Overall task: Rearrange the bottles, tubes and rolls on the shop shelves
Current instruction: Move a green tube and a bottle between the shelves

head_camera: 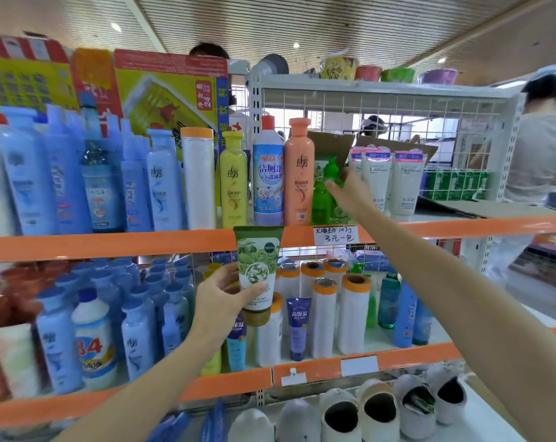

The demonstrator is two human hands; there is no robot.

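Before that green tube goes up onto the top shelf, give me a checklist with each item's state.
1. Left hand grip on the green tube: fingers curl round it, ok.
2. Tube upright, cap down: ok.
3. Right hand on the green pump bottle: touching near its pump; firm grip, cannot tell.
4. Free gap beside the orange bottle: pump bottle fills it, not ok.
5. White facial tubes standing steady: ok.
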